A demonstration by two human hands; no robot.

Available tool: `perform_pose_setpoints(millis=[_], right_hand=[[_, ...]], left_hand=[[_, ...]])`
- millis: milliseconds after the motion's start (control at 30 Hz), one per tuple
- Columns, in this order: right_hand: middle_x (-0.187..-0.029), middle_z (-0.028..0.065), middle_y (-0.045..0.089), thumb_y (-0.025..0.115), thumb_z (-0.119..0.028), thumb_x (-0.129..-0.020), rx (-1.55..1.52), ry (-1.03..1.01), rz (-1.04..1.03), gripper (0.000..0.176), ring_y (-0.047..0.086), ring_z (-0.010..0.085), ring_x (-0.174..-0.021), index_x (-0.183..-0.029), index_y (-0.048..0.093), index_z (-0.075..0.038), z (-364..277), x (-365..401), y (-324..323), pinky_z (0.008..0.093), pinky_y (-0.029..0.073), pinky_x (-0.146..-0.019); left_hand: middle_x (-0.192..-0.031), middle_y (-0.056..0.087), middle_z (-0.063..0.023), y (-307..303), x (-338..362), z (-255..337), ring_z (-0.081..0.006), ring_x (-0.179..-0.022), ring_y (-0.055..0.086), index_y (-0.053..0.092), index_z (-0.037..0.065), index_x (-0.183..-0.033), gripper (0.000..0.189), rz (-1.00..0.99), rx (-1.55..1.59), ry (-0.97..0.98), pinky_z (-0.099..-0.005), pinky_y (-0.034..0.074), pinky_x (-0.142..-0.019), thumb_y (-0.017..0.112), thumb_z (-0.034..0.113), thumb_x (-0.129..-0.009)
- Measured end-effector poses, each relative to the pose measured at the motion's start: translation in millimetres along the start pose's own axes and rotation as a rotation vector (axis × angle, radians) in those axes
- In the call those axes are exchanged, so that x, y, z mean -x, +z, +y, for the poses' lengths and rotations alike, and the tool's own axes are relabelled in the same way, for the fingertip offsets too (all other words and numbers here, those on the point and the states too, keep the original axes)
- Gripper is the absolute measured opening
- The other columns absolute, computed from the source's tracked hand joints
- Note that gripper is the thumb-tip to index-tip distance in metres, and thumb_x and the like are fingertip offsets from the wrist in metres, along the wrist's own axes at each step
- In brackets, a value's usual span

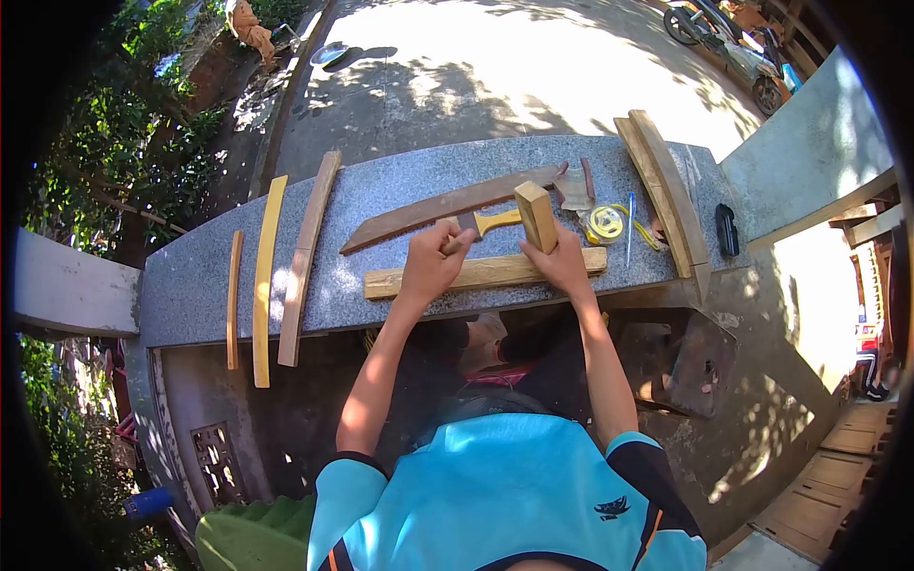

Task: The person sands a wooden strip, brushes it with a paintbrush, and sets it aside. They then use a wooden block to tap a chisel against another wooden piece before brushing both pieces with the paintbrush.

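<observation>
My right hand [564, 262] is closed around the lower part of a squared wooden block [536, 217] that stands up from the bench, tilted slightly. My left hand [433, 265] is closed on a short, rounded wooden piece [457, 241]; most of it is hidden by the fingers. Under both hands a rough wooden beam [490, 273] lies crosswise near the bench's front edge. Just beyond my left hand is a yellow handle [499, 221] joined to a dark part. Behind it rests a long brown wooden strip [419, 215] with a slanted left end.
On the grey stone bench [367, 186], wooden strips [309, 252] lie at left and planks [666, 190] at right. Right of my hands are a yellow tape measure [605, 225], a blue-capped pen [629, 228] and a black object [727, 230]. A motorbike [728, 48] stands farther off.
</observation>
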State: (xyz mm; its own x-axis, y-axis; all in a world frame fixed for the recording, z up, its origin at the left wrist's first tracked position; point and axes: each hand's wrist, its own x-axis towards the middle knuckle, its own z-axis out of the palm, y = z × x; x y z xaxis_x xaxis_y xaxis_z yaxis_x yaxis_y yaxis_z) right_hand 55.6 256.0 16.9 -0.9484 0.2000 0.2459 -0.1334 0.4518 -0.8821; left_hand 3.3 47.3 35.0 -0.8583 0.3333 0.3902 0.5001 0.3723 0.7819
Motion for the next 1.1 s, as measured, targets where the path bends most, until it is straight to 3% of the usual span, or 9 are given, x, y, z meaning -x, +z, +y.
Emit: perform_pose_setpoints(millis=[33, 133, 267, 367, 767, 967, 1100], right_hand=[[-0.075, 0.0179, 0.062, 0.069, -0.019, -0.071, -0.007, -0.004, 0.009, 0.033, 0.063, 0.0285, -0.07, -0.093, 0.057, 0.002, 1, 0, 0, 0.0361, 0.047, -0.063], [-0.074, 0.0169, 0.062, 0.069, -0.019, -0.071, -0.015, 0.023, -0.003, 0.032, 0.062, 0.0256, -0.069, -0.092, 0.057, 0.003, 1, 2, -2, 0.0354, 0.046, -0.063], [-0.075, 0.0164, 0.062, 0.069, -0.018, -0.071, -0.047, 0.009, -0.014, 0.033, 0.061, 0.0231, -0.069, -0.093, 0.057, 0.003, 1, 2, 0, 0.0345, 0.046, -0.064], [-0.075, 0.0162, 0.062, 0.069, -0.018, -0.071, -0.027, -0.013, 0.006, 0.033, 0.061, 0.0227, -0.069, -0.093, 0.057, 0.003, 4, 2, 0, 0.0344, 0.046, -0.064], [-0.076, 0.0142, 0.062, 0.07, -0.017, -0.071, -0.043, 0.026, -0.023, 0.033, 0.058, 0.0184, -0.068, -0.094, 0.058, 0.003, 5, 1, -1, 0.0331, 0.046, -0.065], [-0.078, 0.013, 0.063, 0.069, -0.016, -0.071, -0.047, 0.058, -0.002, 0.034, 0.058, 0.0159, -0.07, -0.097, 0.058, 0.002, 4, 0, 0, 0.0319, 0.046, -0.066], [-0.078, 0.0124, 0.063, 0.069, -0.016, -0.072, -0.026, 0.051, 0.009, 0.032, 0.058, 0.0153, -0.071, -0.096, 0.058, 0.002, 1, 1, -1, 0.0314, 0.046, -0.066]], left_hand=[[-0.05, 0.044, -0.0035, -2, -2, 3, -0.018, -0.046, 0.051, 0.05, 0.006, -0.063, 0.027, 0.086, 0.169, -0.089, -0.0294, 0.04, -0.043, 0.058, 0.022, -0.084], [-0.046, 0.034, 0.0021, -2, -9, 3, -0.01, -0.04, 0.035, 0.036, 0.011, -0.054, 0.044, 0.082, 1.196, -0.356, -0.0249, 0.03, -0.038, 0.047, 0.034, -0.09], [-0.043, 0.026, 0.0025, 26, -10, -1, -0.0095, -0.032, 0.022, 0.025, 0.016, -0.049, 0.052, 0.436, 1.337, -0.4, -0.0238, 0.017, -0.027, 0.045, 0.042, -0.089], [-0.041, 0.024, 0.0028, 38, -6, -14, -0.0094, -0.032, 0.022, 0.023, 0.016, -0.048, 0.054, 0.58, 1.353, -0.462, -0.0238, 0.018, -0.028, 0.045, 0.044, -0.089], [-0.041, 0.022, 0.0026, 41, -10, -18, -0.0093, -0.033, 0.019, 0.023, 0.016, -0.048, 0.05, 0.504, 1.431, -0.382, -0.0237, 0.018, -0.03, 0.04, 0.039, -0.089], [-0.042, 0.021, 0.0027, 33, -6, -24, -0.0096, -0.035, 0.018, 0.025, 0.015, -0.052, 0.043, 0.235, 1.539, -0.344, -0.0243, 0.018, -0.033, 0.04, 0.036, -0.087], [-0.043, 0.021, 0.0033, 33, -3, -27, -0.0083, -0.036, 0.018, 0.026, 0.015, -0.055, 0.043, 0.29, 1.569, -0.406, -0.024, 0.015, -0.034, 0.04, 0.037, -0.089]])
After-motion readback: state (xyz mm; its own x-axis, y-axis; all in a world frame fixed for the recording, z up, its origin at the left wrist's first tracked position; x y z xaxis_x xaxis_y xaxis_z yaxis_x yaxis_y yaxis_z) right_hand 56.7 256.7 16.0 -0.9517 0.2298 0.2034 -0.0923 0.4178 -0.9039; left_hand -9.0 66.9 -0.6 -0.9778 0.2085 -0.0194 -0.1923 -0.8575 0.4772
